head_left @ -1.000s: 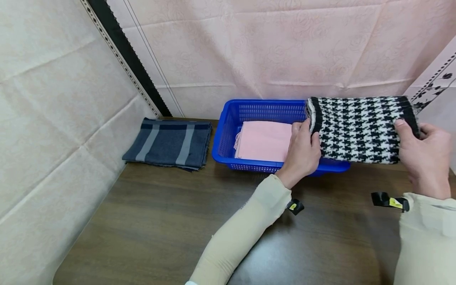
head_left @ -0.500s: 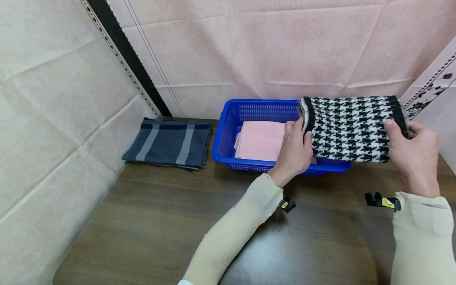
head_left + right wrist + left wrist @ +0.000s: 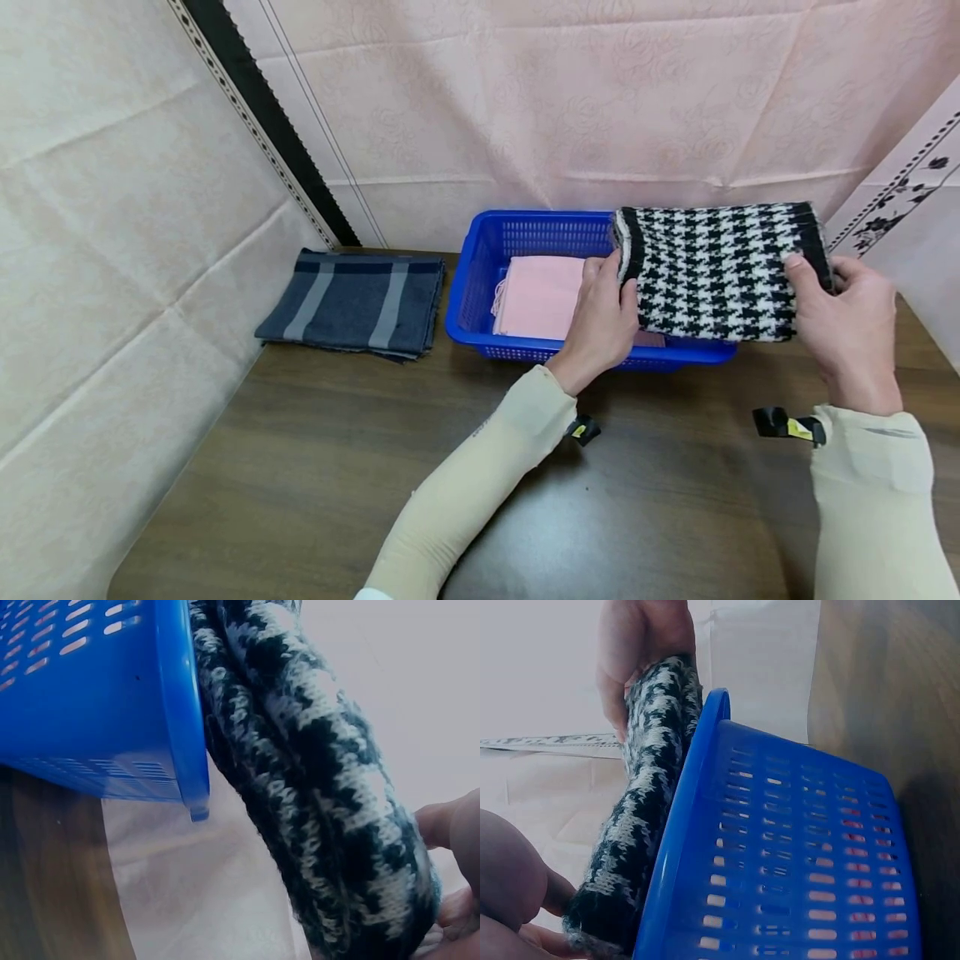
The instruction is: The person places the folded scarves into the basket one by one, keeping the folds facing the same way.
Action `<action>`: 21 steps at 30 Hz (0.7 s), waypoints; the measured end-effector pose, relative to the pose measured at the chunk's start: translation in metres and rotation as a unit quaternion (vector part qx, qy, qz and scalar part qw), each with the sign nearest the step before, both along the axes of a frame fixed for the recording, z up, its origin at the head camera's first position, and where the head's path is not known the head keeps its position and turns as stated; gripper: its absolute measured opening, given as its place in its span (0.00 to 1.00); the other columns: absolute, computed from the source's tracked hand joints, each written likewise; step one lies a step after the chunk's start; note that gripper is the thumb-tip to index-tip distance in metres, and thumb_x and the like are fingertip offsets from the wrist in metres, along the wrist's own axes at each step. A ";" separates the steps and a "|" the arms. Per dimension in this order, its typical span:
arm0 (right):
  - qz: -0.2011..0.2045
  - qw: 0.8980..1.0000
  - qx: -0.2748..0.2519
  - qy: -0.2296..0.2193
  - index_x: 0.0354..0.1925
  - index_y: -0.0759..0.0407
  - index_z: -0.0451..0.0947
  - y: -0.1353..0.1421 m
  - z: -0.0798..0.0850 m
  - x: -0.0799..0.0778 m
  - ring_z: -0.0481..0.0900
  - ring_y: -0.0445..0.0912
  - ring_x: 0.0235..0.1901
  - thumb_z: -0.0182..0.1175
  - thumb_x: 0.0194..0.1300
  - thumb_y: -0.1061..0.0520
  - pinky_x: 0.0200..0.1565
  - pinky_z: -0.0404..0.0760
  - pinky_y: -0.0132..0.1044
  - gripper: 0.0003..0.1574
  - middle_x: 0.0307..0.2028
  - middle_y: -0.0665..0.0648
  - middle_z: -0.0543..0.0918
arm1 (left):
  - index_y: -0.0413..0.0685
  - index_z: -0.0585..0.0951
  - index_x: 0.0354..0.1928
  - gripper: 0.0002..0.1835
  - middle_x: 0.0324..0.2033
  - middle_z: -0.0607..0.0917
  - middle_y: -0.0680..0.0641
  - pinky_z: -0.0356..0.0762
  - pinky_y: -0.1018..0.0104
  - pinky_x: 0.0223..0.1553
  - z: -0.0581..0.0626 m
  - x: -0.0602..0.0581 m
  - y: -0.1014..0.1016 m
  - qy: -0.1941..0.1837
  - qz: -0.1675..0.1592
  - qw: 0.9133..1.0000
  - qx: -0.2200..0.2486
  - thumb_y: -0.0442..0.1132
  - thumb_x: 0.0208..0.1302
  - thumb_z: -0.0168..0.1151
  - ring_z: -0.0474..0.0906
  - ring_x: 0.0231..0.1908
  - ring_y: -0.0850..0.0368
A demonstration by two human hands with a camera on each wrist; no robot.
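A folded black-and-white houndstooth scarf is held above the right part of a blue plastic basket. My left hand pinches its left edge, thumb on the near side. At the opposite end my right hand grips the scarf's right edge, thumb on top. Inside the basket lies a folded pink cloth, partly hidden behind my left hand and the scarf. From the left wrist view, the thick folds of the scarf appear just over the basket rim.
A folded dark blue-grey cloth with lighter stripes lies left of the basket on the brown wooden table. Pale patterned cloth hangs behind the table, and another light sheet borders it at the left.
Both hands have moved left with the houndstooth scarf, so it covers more of the basket and the pink cloth. The basket and the striped cloth have stayed in place.
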State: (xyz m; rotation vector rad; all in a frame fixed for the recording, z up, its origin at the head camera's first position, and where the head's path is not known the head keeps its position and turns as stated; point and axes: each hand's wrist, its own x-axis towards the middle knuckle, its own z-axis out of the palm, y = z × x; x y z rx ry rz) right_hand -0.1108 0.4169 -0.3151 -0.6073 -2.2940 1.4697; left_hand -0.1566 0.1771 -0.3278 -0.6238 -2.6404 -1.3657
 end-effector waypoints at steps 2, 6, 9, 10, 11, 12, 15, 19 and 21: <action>0.011 1.000 0.000 0.004 0.39 0.39 0.75 -0.001 -0.001 0.000 0.74 0.28 0.24 0.58 0.71 0.37 0.23 0.73 0.24 0.11 0.22 0.26 0.77 | 0.38 0.58 0.78 0.28 0.66 0.69 0.40 0.69 0.68 0.68 0.000 0.000 -0.003 0.000 -0.004 1.000 0.003 0.39 0.82 0.42 0.72 0.63 0.54; 0.022 1.000 0.010 0.010 0.42 0.39 0.75 -0.005 -0.003 -0.001 0.75 0.28 0.25 0.57 0.72 0.37 0.24 0.73 0.24 0.10 0.26 0.26 0.77 | 0.38 0.58 0.78 0.28 0.65 0.70 0.40 0.70 0.67 0.68 0.001 -0.002 -0.010 0.002 -0.005 1.000 0.002 0.39 0.82 0.42 0.73 0.63 0.54; 0.031 0.999 0.014 0.015 0.44 0.39 0.75 -0.007 -0.004 -0.002 0.75 0.29 0.26 0.57 0.73 0.37 0.24 0.74 0.24 0.11 0.28 0.28 0.77 | 0.38 0.59 0.78 0.28 0.65 0.71 0.40 0.71 0.66 0.67 0.001 -0.003 -0.014 -0.003 -0.005 1.000 -0.002 0.39 0.82 0.44 0.73 0.62 0.54; 0.032 0.999 0.016 0.018 0.44 0.40 0.75 -0.008 -0.005 -0.002 0.75 0.29 0.26 0.57 0.73 0.38 0.24 0.74 0.24 0.11 0.28 0.28 0.77 | 0.38 0.59 0.78 0.28 0.65 0.71 0.41 0.72 0.66 0.67 0.002 -0.004 -0.016 -0.007 -0.005 1.000 -0.004 0.40 0.82 0.44 0.73 0.62 0.54; 0.033 0.999 0.017 0.022 0.44 0.40 0.75 -0.009 -0.005 -0.002 0.75 0.29 0.26 0.56 0.73 0.38 0.25 0.73 0.24 0.11 0.28 0.28 0.77 | 0.38 0.59 0.78 0.28 0.65 0.71 0.41 0.73 0.66 0.65 0.002 -0.005 -0.017 -0.010 -0.006 1.000 -0.005 0.40 0.82 0.44 0.74 0.61 0.55; 0.034 0.999 0.019 0.026 0.44 0.40 0.76 -0.010 -0.005 -0.002 0.75 0.29 0.26 0.56 0.73 0.39 0.25 0.73 0.23 0.10 0.28 0.27 0.77 | 0.39 0.59 0.78 0.28 0.65 0.70 0.41 0.74 0.66 0.63 0.003 -0.005 -0.019 -0.014 -0.007 1.000 -0.007 0.40 0.82 0.44 0.75 0.59 0.55; 0.033 0.999 0.020 0.036 0.43 0.40 0.75 -0.012 -0.006 -0.004 0.75 0.28 0.25 0.57 0.74 0.40 0.25 0.73 0.22 0.08 0.26 0.26 0.77 | 0.40 0.59 0.78 0.28 0.65 0.71 0.41 0.74 0.66 0.61 0.007 -0.007 -0.023 -0.024 -0.009 1.000 -0.009 0.41 0.82 0.45 0.75 0.57 0.55; 0.023 0.999 0.018 0.042 0.46 0.41 0.77 -0.016 -0.006 -0.006 0.75 0.27 0.27 0.58 0.73 0.41 0.27 0.73 0.20 0.09 0.27 0.26 0.77 | 0.40 0.60 0.78 0.29 0.65 0.71 0.41 0.73 0.64 0.65 0.012 -0.010 -0.029 -0.033 -0.014 0.999 -0.015 0.41 0.81 0.47 0.73 0.63 0.54; 0.022 0.999 0.021 0.039 0.50 0.46 0.78 -0.018 -0.006 -0.007 0.75 0.27 0.28 0.57 0.74 0.41 0.28 0.74 0.19 0.15 0.29 0.27 0.77 | 0.40 0.60 0.78 0.29 0.65 0.72 0.41 0.73 0.63 0.65 0.014 -0.011 -0.031 -0.036 -0.017 0.999 -0.015 0.41 0.81 0.48 0.73 0.63 0.54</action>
